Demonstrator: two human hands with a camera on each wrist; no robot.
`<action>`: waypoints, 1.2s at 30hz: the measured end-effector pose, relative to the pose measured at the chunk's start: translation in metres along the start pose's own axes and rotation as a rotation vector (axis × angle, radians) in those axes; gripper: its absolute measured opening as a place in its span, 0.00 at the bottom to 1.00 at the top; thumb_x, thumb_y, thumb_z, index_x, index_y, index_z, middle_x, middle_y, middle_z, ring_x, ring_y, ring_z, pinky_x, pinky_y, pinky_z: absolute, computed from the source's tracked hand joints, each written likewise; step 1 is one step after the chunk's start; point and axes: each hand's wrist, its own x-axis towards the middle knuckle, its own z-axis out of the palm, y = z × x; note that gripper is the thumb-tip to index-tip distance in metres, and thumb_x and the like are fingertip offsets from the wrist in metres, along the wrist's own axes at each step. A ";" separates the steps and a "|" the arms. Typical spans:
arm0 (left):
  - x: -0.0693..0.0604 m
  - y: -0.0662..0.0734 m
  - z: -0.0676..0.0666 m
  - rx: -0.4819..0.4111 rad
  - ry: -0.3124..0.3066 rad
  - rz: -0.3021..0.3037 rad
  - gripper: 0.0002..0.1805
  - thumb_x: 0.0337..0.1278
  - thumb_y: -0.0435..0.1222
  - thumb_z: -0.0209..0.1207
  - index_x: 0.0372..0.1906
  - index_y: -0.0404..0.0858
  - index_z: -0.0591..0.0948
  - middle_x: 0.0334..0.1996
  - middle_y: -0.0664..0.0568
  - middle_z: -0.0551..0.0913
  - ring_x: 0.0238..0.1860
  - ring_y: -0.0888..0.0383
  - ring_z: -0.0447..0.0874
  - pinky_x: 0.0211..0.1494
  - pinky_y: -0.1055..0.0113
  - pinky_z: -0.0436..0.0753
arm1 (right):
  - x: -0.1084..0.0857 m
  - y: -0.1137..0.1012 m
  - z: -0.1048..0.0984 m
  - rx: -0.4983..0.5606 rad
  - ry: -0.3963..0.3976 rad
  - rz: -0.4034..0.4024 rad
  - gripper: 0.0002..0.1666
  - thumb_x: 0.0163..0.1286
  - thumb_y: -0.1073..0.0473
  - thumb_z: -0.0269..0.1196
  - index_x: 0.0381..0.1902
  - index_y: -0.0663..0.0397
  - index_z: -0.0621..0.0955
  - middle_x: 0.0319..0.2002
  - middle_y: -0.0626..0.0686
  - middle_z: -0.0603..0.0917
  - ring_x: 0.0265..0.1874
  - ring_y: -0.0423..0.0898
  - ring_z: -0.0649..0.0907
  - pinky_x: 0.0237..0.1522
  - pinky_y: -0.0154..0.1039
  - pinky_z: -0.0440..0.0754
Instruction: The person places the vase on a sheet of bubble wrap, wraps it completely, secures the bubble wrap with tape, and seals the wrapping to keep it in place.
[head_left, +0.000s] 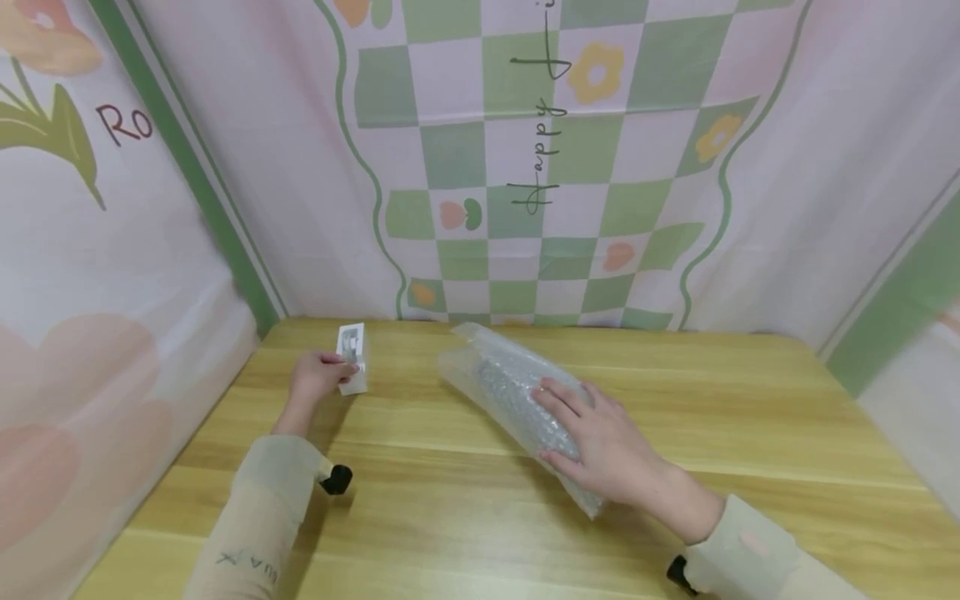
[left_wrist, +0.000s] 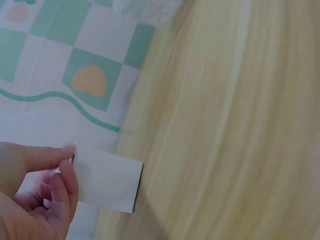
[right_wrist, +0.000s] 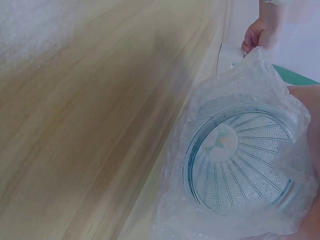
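In the head view my left hand (head_left: 317, 377) pinches a small white card-like piece (head_left: 352, 382) by its edge. A grey shape shows on its upper part, and the left wrist view shows a plain white face of the card-like piece (left_wrist: 109, 181). My right hand (head_left: 613, 446) grips a bundle of clear bubble wrap (head_left: 498, 392) from above, thumb and fingers spread around it. Through the wrap in the right wrist view shows a round, ribbed clear glass (right_wrist: 250, 155) with a small label. The underside of the bundle is hidden.
Both hands work above a wooden table (head_left: 420, 500). A green-and-white checked cloth (head_left: 517, 150) hangs behind its back edge. A white flowered cloth (head_left: 112, 292) borders the left side. Each cuff carries a small black device (head_left: 337, 479).
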 end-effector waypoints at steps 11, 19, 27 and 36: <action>-0.004 -0.001 0.003 -0.442 -0.015 -0.136 0.27 0.79 0.37 0.51 0.65 0.15 0.67 0.34 0.51 0.79 0.23 0.69 0.80 0.40 0.75 0.83 | 0.000 0.001 0.002 -0.010 -0.004 -0.004 0.43 0.70 0.42 0.66 0.76 0.52 0.68 0.75 0.58 0.68 0.63 0.75 0.72 0.57 0.74 0.74; -0.006 -0.003 0.007 -0.655 0.014 -0.156 0.18 0.75 0.28 0.49 0.60 0.18 0.71 0.41 0.45 0.77 0.25 0.67 0.82 0.38 0.80 0.83 | 0.000 0.002 0.000 0.000 -0.007 -0.003 0.43 0.70 0.43 0.67 0.76 0.54 0.68 0.75 0.58 0.68 0.64 0.75 0.72 0.59 0.74 0.72; -0.016 -0.007 0.011 -0.722 0.059 -0.177 0.04 0.69 0.26 0.49 0.39 0.29 0.74 0.40 0.46 0.76 0.29 0.64 0.83 0.42 0.77 0.83 | 0.000 0.001 -0.001 -0.006 -0.015 -0.003 0.43 0.70 0.42 0.66 0.76 0.53 0.68 0.75 0.58 0.68 0.63 0.75 0.72 0.57 0.74 0.74; -0.026 -0.009 0.017 -0.730 0.097 -0.139 0.05 0.66 0.26 0.50 0.34 0.33 0.75 0.25 0.55 0.80 0.30 0.65 0.85 0.46 0.74 0.84 | 0.000 0.001 -0.002 -0.011 -0.006 -0.011 0.43 0.69 0.43 0.67 0.75 0.55 0.69 0.74 0.59 0.68 0.63 0.75 0.72 0.58 0.74 0.73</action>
